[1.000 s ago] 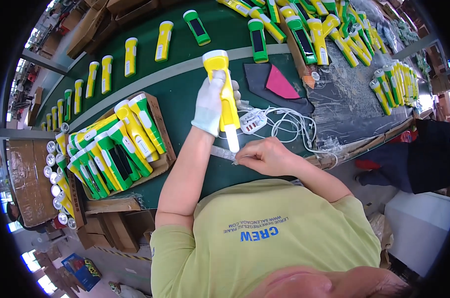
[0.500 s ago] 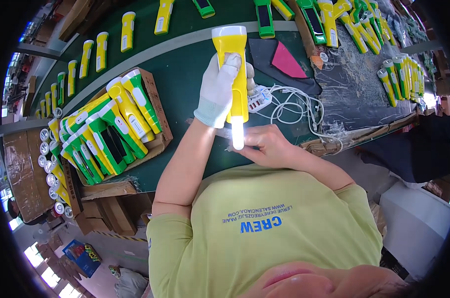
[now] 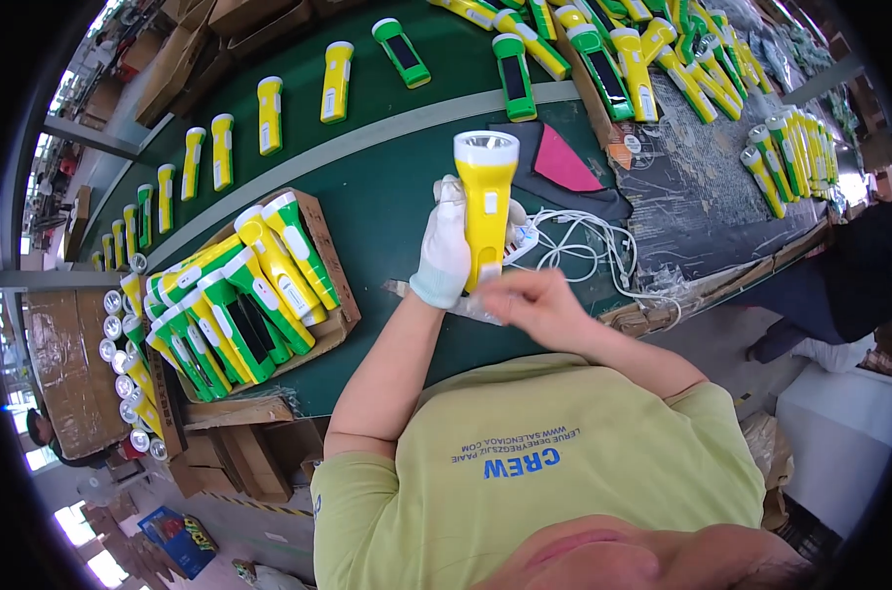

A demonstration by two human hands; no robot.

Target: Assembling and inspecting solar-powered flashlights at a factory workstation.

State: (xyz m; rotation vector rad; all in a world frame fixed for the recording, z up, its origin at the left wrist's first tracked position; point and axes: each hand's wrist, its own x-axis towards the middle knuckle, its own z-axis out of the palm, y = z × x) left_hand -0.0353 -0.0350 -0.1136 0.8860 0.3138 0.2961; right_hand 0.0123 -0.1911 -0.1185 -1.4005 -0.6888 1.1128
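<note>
The gloved left hand (image 3: 444,258) is wrapped around the yellow flashlight (image 3: 485,236) over the green table (image 3: 377,236), its fingers partly hidden behind the body; the bare right hand (image 3: 541,303) blurs by the tail, so whether it grips anything cannot be told. Blue lettering (image 3: 522,462) sits upside down on the light-green shirt (image 3: 603,492). Half a second ago the tail end glowed white; now the flashlight's switch side and lens show.

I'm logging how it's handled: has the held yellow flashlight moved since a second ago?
Yes. Judged against the flashlight-filled cardboard box at left, the yellow flashlight in the gloved left hand has shifted rightward and down in the view.
</note>
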